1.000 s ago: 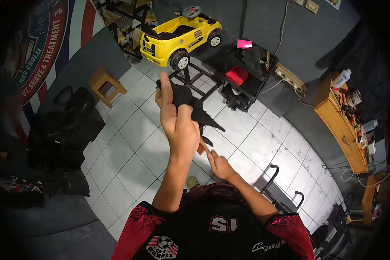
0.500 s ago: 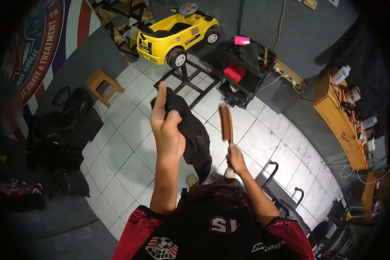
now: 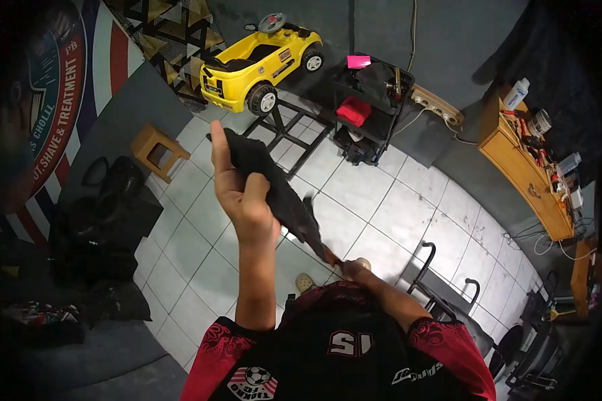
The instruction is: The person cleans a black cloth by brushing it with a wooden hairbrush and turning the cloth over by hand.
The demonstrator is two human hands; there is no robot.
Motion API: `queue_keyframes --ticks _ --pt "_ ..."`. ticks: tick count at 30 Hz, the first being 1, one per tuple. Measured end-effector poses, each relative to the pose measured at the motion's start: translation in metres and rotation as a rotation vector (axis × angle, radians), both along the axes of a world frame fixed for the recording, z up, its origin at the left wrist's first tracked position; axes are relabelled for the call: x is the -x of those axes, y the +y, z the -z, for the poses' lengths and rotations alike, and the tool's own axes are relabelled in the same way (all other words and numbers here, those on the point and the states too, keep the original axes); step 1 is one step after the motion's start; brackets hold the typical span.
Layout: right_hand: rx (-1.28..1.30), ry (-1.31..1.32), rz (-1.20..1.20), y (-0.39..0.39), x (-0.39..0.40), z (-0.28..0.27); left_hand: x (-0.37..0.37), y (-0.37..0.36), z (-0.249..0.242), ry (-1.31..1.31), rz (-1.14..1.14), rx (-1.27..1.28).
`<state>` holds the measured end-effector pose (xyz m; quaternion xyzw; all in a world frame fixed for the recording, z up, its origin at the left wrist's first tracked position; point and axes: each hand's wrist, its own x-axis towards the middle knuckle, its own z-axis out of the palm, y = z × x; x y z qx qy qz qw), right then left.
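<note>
My left hand (image 3: 243, 204) is raised in front of me, its index finger pointing up and its thumb bent. A black cloth (image 3: 277, 187) is gripped in it and runs down and right toward my other hand. Low at the centre, my right hand (image 3: 356, 271) is closed around the handle of a wooden brush (image 3: 330, 256). Only a short brown part of the brush shows; the rest is hidden by the lower end of the cloth, which it meets.
Below lies a white tiled floor (image 3: 374, 214). Ahead, a yellow toy car (image 3: 261, 67) sits on a black metal frame beside a black trolley (image 3: 368, 127). To the left is a small brown stool (image 3: 159, 150); at right, a wooden counter (image 3: 515, 164) with bottles and a black chair (image 3: 425, 267).
The brush in my right hand has swung left and down onto the lower end of the cloth. My left hand and the cloth have shifted slightly left.
</note>
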<state>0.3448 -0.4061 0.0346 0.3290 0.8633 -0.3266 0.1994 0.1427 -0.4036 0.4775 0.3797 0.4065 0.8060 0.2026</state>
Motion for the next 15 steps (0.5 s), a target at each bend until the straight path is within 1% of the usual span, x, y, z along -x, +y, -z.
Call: queue_keyframes --ticks 1,2,3,4,5,6,7,8,9,10,11,12,13,14,15 --pt "0.069 -0.013 -0.205 0.012 -0.020 0.012 0.001 -0.002 -0.005 0.004 0.001 0.002" --pt "0.046 -0.219 -0.034 0.010 -0.028 -0.016 0.002 -0.004 -0.009 -0.003 -0.010 0.017" --pt "0.042 -0.216 -0.035 0.015 -0.033 -0.013 0.004 -0.005 -0.010 -0.012 -0.024 0.033" --pt "0.105 -0.215 0.034 0.018 -0.043 -0.011 0.005 -0.007 -0.007 -0.055 0.073 0.005" --pt "0.217 -0.190 0.235 0.022 -0.053 -0.012 0.006 -0.007 -0.001 -0.053 0.071 0.003" --pt "0.340 -0.131 0.526 0.026 -0.058 -0.027 0.007 -0.006 0.007 -0.072 0.078 0.046" --pt "0.415 -0.028 0.785 0.028 -0.057 -0.041 0.008 -0.006 0.016 -0.093 0.085 0.091" --pt "0.425 0.111 0.945 0.032 -0.048 -0.067 0.006 -0.008 0.022 -0.056 0.057 0.151" --pt "0.264 0.279 0.958 0.039 -0.038 -0.065 0.005 -0.010 0.029 -0.017 0.030 0.210" --pt "0.199 0.496 1.049 0.041 -0.020 -0.100 0.003 -0.011 0.032 -0.024 0.095 0.284" --pt "0.280 0.721 1.062 0.045 -0.008 -0.121 0.000 -0.009 0.037 0.006 0.132 0.309" --pt "0.323 0.901 1.008 0.047 0.007 -0.169 -0.002 -0.006 0.042 0.037 0.168 0.334" --pt "0.412 1.005 0.960 0.047 0.016 -0.211 -0.006 -0.004 0.046 0.042 0.181 0.339" --pt "0.445 1.051 0.892 0.045 0.024 -0.243 -0.010 -0.002 0.048 0.049 0.220 0.333" --pt "0.311 1.214 0.767 0.040 0.036 -0.262 -0.014 -0.001 0.051 0.057 0.260 0.330"
